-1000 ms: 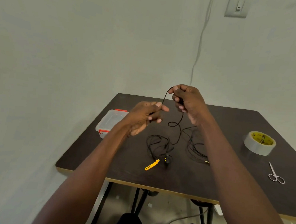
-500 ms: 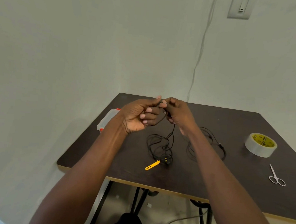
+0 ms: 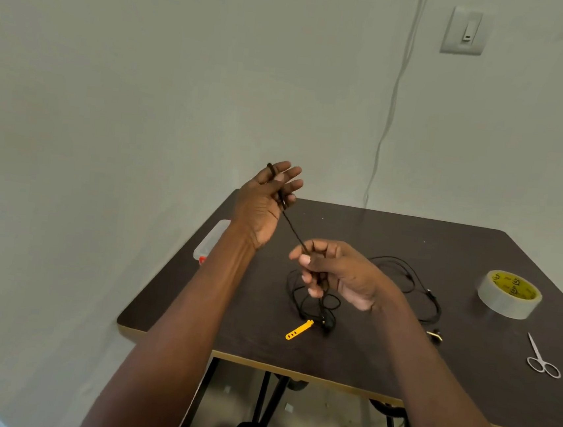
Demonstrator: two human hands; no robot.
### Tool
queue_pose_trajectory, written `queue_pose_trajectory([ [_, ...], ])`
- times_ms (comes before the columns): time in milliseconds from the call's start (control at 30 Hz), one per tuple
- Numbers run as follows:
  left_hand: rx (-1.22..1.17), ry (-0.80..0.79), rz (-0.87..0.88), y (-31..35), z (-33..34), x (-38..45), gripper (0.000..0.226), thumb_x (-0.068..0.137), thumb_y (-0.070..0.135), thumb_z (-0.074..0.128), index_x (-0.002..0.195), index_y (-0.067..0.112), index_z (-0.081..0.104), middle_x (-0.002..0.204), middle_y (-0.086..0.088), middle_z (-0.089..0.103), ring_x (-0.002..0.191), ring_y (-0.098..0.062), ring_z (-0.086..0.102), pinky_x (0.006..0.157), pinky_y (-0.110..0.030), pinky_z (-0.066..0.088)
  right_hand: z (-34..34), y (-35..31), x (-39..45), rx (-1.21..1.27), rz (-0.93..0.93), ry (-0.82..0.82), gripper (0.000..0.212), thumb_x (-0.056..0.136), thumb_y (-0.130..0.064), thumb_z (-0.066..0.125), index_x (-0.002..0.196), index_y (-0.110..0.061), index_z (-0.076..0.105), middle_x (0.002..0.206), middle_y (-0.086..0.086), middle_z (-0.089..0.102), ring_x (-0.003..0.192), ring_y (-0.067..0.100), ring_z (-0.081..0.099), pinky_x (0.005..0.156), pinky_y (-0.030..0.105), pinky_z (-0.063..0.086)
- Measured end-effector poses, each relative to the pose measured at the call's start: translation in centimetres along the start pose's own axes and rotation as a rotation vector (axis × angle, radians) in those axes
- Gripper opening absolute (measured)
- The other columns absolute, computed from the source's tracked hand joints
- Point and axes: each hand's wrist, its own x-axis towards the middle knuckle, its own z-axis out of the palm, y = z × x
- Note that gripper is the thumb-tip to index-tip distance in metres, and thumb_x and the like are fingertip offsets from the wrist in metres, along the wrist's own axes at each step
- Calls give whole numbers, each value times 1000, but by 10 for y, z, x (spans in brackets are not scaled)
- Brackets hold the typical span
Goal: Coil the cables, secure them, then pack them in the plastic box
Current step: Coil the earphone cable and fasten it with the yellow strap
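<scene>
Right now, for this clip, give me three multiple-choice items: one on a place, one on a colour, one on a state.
1. Where do the scissors lie relative to the tape roll?
A. nearer the table's front edge
B. on top of it
C. inside the box

2. What colour is the cable tie?
A. red
B. yellow
C. white

3. How is the cable between the hands?
A. slack on the table
B. cut in two
C. stretched taut

Answers: 1 A, scissors lie nearer the camera; 2 B, plainly yellow; 3 C, it runs straight from left hand to right hand.
</scene>
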Motion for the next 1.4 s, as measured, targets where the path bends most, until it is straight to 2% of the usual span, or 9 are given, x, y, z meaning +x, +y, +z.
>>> queue_pose_trajectory([
  [167, 543, 130, 108, -7, -24, 13, 25, 98, -1, 44, 117, 9, 58, 109, -7, 69, 64, -13, 65, 57, -21, 49, -8, -32, -13, 34, 49, 106, 40, 87, -16, 67, 118, 8, 57, 65, 9, 57, 36, 8, 42, 30, 15, 23],
  [400, 1026, -52, 54, -19, -39, 20, 33, 96, -7, 33, 113, -4, 61, 94, -11, 64, 83, -11, 60, 66, -17, 47, -17, -84, -23, -179, -44, 365, 20, 92, -20, 66, 95, 0, 63, 57, 4, 48, 33, 6, 22, 32, 17, 14],
  [533, 930, -165, -68, -21, -36, 12, 35, 101, 11, 34, 110, -2, 65, 75, -11, 63, 57, -9, 52, 62, -18, 43, -18, -90, -9, -178, -222, 454, 21, 98, -18, 56, 97, 1, 65, 60, 5, 52, 36, 8, 26, 35, 17, 20],
  [667, 883, -295, -156, -24, -36, -1, 50, 99, 47, 42, 103, 8, 72, 53, 1, 39, 52, -11, 35, 59, -16, 38, -34, -78, 15, -208, -302, 617, 18, 101, -15, 50, 93, -4, 62, 66, 3, 56, 39, 10, 33, 39, 18, 26],
  [767, 687, -398, -206, -22, -38, -13, 41, 99, 36, 49, 97, 1, 71, 51, 2, 26, 49, -11, 25, 65, -20, 38, -48, -64, 31, -252, -288, 689, 17, 100, -13, 48, 91, -6, 61, 66, 2, 56, 40, 9, 35, 42, 21, 28],
  [867, 492, -474, -288, -13, -33, -25, 33, 99, 26, 47, 94, 0, 66, 47, 7, 25, 41, -7, 24, 52, -22, 33, -53, -49, 42, -317, -252, 698, 17, 99, -14, 49, 89, -8, 62, 64, 0, 55, 40, 5, 37, 44, 20, 30],
  [1067, 81, -373, -334, 2, -15, -36, 33, 92, 15, 45, 96, -6, 71, 42, 2, 44, 47, -13, 56, 48, -25, 47, -38, -13, 54, -440, -234, 582, 19, 100, -19, 53, 84, -12, 62, 61, 0, 51, 43, 4, 37, 44, 18, 30],
  [1300, -155, -225, -329, 8, -17, -26, 31, 93, -2, 41, 87, -2, 71, 79, -12, 72, 76, -22, 73, 50, -18, 53, -13, 21, 52, -394, -142, 474, 31, 101, -28, 52, 95, -2, 69, 61, -2, 43, 45, 7, 31, 41, 18, 25],
  [1400, -99, -187, -356, 3, -21, -22, 30, 93, -12, 34, 94, -1, 62, 96, -17, 70, 67, -12, 65, 51, -18, 47, -8, 25, 47, -391, -128, 412, 33, 101, -28, 51, 96, 0, 67, 60, 0, 41, 43, 6, 33, 41, 17, 26],
])
